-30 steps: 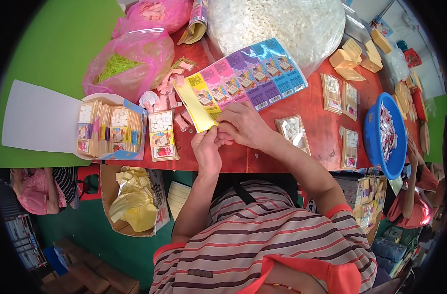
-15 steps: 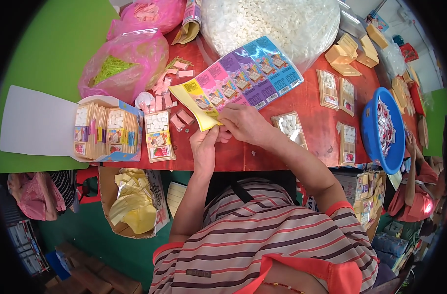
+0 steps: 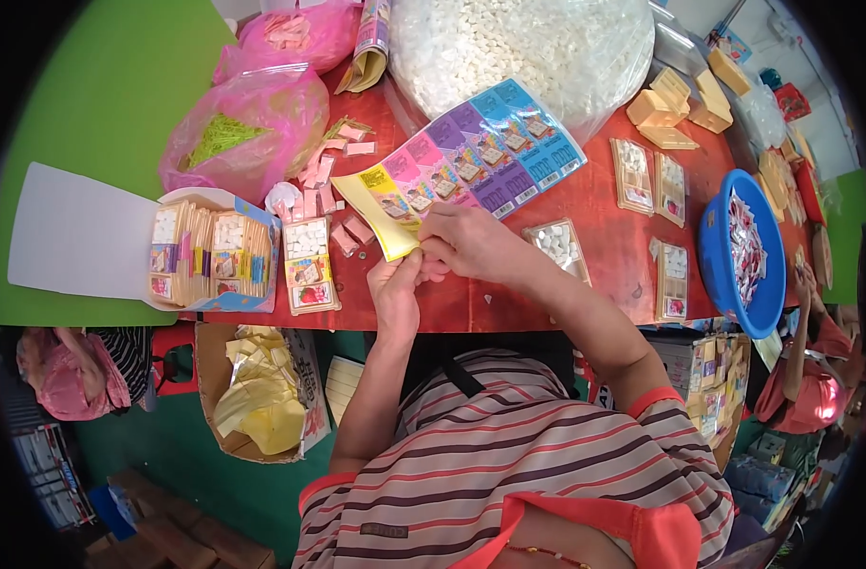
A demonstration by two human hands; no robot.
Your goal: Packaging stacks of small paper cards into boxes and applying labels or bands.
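L hand (image 3: 395, 294) & R hand (image 3: 476, 245) pinch the label sheet (image 3: 466, 161) at its near-left corner, over the red table (image 3: 623, 275); prob. light, floppy, easily creased, so edges w/ fingertips best.

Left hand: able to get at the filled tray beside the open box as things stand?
Likely yes, once the left hand releases the label sheet; nothing tall stands between that hand and the filled tray; pink packets lie low.

Left grip (image 3: 395, 292) and right grip (image 3: 464, 241) pinch a multicoloured label sheet (image 3: 480, 156).
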